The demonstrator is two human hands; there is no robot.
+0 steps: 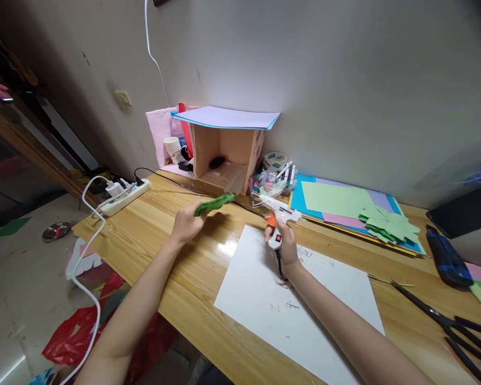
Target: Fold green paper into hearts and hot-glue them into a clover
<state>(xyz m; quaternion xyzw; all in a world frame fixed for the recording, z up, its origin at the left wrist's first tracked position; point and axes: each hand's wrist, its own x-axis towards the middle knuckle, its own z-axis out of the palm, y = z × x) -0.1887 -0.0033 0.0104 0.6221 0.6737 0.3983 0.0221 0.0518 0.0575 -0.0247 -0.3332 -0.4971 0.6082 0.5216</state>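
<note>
My left hand [187,220] is closed on a flat green paper piece [215,204], held above the wooden table. In my right hand [285,243] is a white hot glue gun [278,206] with an orange trigger, its nozzle pointing left toward the green piece. Nozzle and green piece are apart. From the glue gun's handle a black cord hangs down. Below the right hand lies a white sheet of paper [260,289] with small coloured marks.
Behind the hands stands an open cardboard box [206,149] with a lilac sheet on top. A white power strip [126,198] is at the left edge. Coloured paper [332,200] with green cutouts [390,223], black scissors [441,315] and a blue-black utility knife [447,259] lie right.
</note>
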